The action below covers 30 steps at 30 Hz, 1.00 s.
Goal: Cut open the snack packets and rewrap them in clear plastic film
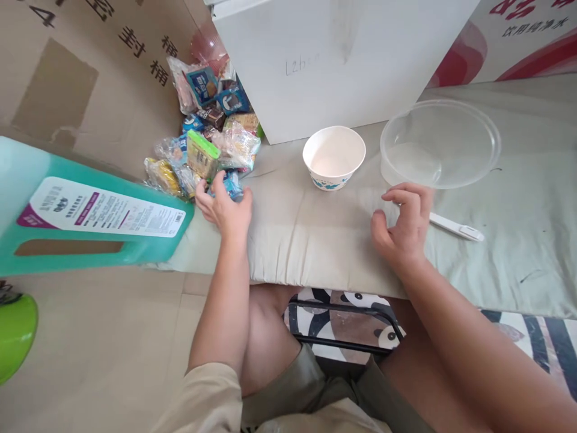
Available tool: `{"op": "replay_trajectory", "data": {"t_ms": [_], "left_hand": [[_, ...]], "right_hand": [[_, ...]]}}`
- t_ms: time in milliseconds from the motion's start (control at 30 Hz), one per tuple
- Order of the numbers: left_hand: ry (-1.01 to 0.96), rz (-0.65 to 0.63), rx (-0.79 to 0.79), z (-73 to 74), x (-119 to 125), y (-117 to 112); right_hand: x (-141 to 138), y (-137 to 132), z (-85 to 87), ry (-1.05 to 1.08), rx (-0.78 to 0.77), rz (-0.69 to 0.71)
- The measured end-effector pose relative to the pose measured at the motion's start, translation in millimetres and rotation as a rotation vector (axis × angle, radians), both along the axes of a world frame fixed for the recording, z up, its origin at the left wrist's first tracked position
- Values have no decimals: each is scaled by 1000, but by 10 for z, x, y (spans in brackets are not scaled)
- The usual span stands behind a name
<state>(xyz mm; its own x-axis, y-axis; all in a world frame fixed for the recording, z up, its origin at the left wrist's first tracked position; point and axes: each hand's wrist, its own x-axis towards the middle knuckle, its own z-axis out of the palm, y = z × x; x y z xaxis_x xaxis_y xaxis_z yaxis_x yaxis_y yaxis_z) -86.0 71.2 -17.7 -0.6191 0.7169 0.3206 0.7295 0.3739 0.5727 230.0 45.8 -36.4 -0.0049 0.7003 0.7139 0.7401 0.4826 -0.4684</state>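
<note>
My left hand [224,208] reaches to the near edge of a pile of wrapped snacks [205,141] and closes its fingers on a small blue packet [233,184]. My right hand [404,224] hovers over the cloth-covered surface [315,234] with fingers loosely curled and apart, holding nothing. It is just in front of a clear plastic bowl [439,143] and beside a white pen-like stick [455,227]. A white paper bowl [334,157] stands between the two hands, farther back.
A teal jug with a white label [85,213] lies at the left. A white box [333,60] stands behind the bowls, cardboard [90,72] at the back left. A green object [15,334] sits at the lower left. My knees and a black-framed stool [342,319] are below.
</note>
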Motion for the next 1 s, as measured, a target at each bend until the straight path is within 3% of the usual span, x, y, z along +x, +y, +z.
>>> {"op": "replay_trajectory", "data": {"t_ms": [100, 300, 433, 500, 567, 633, 700, 833, 933, 1000], "left_hand": [[-22, -52, -100, -36, -120, 52], [-53, -114, -79, -36, -67, 19], [-67, -356, -111, -26, 74, -92], [-109, -513, -81, -41, 113, -113], [-166, -588, -19, -63, 111, -104], [-186, -541, 57, -78, 63, -76], [-160, -408, 139, -59, -21, -33], [-39, -202, 238, 160, -207, 126], [94, -207, 33, 420, -248, 314], [198, -294, -191, 549, -223, 438]], "right_hand": [[-46, 0, -26, -23, -36, -2], [-69, 44, -58, -11, -66, 23], [-68, 57, -68, -7, -62, 77], [-57, 51, -77, -21, -73, 80], [-42, 38, -86, -37, -94, 73], [-28, 26, -92, -46, -112, 69], [-20, 19, -94, -49, -112, 68], [-24, 16, -92, -48, -93, 81], [-29, 6, -89, -47, -120, 106], [-26, -4, -84, -42, -150, 113]]}}
